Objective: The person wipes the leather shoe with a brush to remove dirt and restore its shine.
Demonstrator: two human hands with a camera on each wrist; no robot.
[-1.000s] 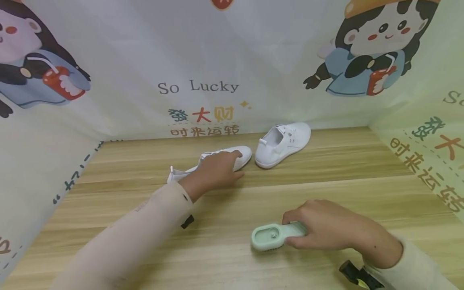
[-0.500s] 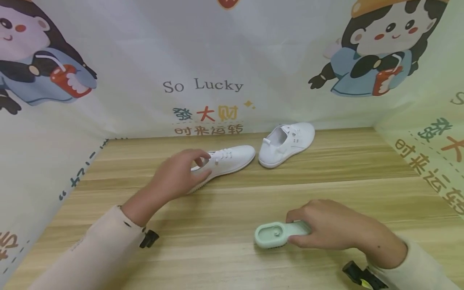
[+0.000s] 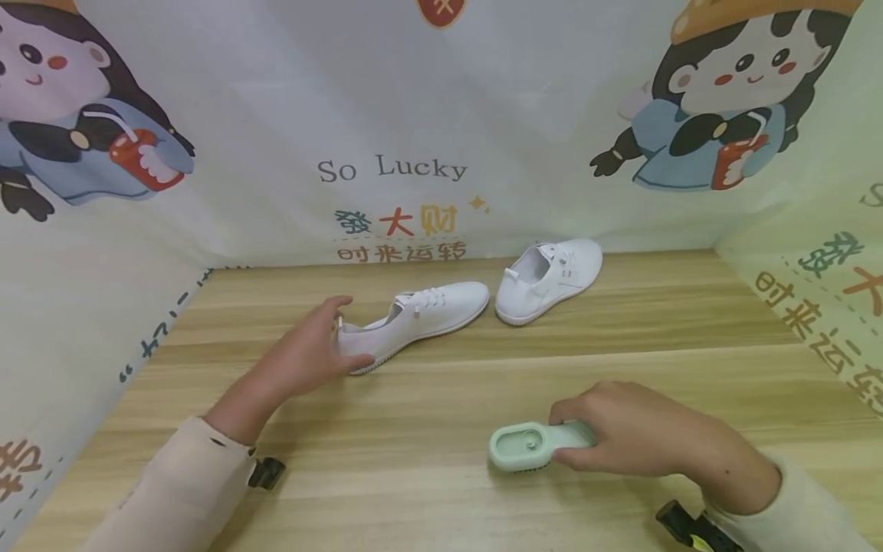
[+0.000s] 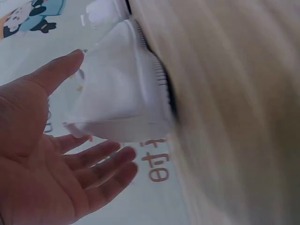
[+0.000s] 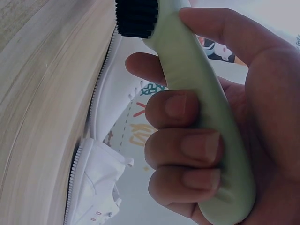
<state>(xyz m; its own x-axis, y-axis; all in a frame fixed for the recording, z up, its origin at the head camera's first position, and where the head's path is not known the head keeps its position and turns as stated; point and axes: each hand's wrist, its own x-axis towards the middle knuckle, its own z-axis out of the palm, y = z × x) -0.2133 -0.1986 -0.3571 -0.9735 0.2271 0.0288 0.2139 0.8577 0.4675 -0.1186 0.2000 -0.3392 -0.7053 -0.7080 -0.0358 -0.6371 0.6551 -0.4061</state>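
Observation:
In the head view a white lace-up shoe [image 3: 441,308] lies left of centre, its toe pointing right. My left hand [image 3: 303,356] is at its heel, thumb on the near side and fingers on the far side. From the left wrist view, the fingers of that hand [image 4: 51,154] are spread and relaxed around the heel [image 4: 112,98]. My right hand [image 3: 635,433] grips a light green scrub brush [image 3: 520,447] by its handle, head to the left. Dark bristles [image 5: 137,18] show under the brush head in the right wrist view, and the fingers curl round the handle [image 5: 211,122].
A second white shoe [image 3: 548,280] sits to the right of the first, close to the back wall. Printed cloth walls [image 3: 386,92] enclose the wood-grain surface [image 3: 414,475] at the back and both sides.
My left hand has come off the toe part of the left shoe and moved left and back along it to the heel. My right hand keeps its hold on the brush in nearly the same place.

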